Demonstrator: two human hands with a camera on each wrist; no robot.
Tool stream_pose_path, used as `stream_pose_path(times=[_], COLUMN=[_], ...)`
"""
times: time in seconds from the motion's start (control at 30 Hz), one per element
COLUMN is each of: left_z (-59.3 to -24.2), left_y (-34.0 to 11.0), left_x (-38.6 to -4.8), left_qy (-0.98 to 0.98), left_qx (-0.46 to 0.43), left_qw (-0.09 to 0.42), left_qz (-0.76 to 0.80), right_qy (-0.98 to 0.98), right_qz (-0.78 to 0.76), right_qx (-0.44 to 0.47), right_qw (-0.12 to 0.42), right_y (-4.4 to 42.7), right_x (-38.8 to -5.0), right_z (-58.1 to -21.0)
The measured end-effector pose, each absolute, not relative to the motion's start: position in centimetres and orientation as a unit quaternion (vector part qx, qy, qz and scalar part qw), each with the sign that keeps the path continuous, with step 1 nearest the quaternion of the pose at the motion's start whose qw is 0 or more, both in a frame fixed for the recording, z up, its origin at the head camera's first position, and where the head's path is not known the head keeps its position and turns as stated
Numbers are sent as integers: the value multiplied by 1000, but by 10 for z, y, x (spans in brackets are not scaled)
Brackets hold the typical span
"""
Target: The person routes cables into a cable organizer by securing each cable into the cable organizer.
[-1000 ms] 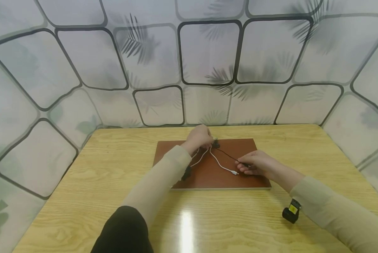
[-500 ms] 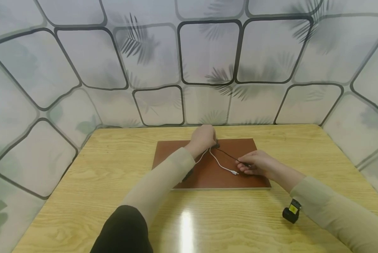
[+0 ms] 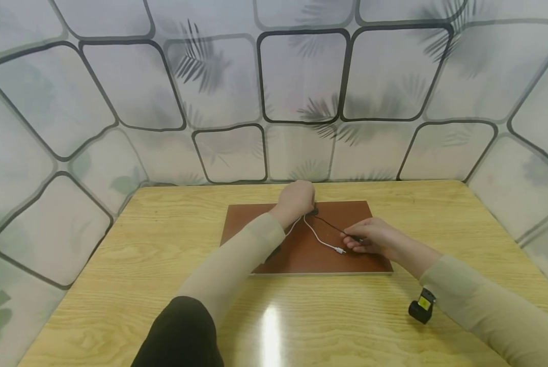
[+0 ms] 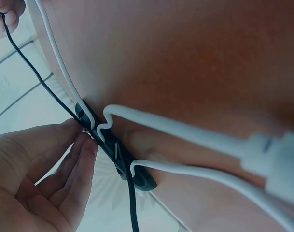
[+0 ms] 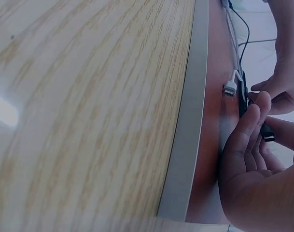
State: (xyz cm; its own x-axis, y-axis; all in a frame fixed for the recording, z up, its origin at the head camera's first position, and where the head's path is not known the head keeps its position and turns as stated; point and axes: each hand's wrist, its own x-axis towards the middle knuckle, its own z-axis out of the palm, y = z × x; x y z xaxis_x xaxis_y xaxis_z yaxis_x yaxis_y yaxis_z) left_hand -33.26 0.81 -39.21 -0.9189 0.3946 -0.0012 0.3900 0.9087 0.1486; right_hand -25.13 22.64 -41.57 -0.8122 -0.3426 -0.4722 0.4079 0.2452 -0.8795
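A black cable organizer [image 4: 105, 145] sits near the far edge of a brown board [image 3: 310, 260], with white cables [image 4: 55, 53] and black cables running through its slots. My left hand [image 3: 296, 200] reaches to it; in the left wrist view its thumb and fingertips pinch a black cable [image 4: 43, 82] right at the organizer. The same cable stretches to my right hand [image 3: 370, 236], which holds its end between thumb and fingers. Its black USB plug [image 5: 267, 133] pokes out of the right hand in the right wrist view. A white plug [image 3: 339, 250] lies loose on the board.
The board rests on a light wooden table [image 3: 164, 244], its pale side edge [image 5: 185, 154] facing me. Under the right sleeve is a black device with a yellow label [image 3: 423, 305]. A patterned curtain [image 3: 301, 76] rises behind the table.
My left hand has shifted a little to the right and now covers more of the organizer, then stays there. The right hand and the cable end have stayed almost still.
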Motion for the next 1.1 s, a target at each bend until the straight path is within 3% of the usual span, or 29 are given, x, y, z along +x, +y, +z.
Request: stream_pose_path(times=[0.47, 1.1], left_z=[-395, -395], left_y=[17, 18], left_x=[-332, -333], left_qy=[978, 977], left_qx=[203, 213], left_qw=[-13, 5], left_qz=[39, 21], right_qy=[722, 748], right_qz=[-622, -599], right_qx=[24, 0], right_qw=[302, 286], right_y=[225, 227], right_x=[-251, -250], right_z=[-413, -418])
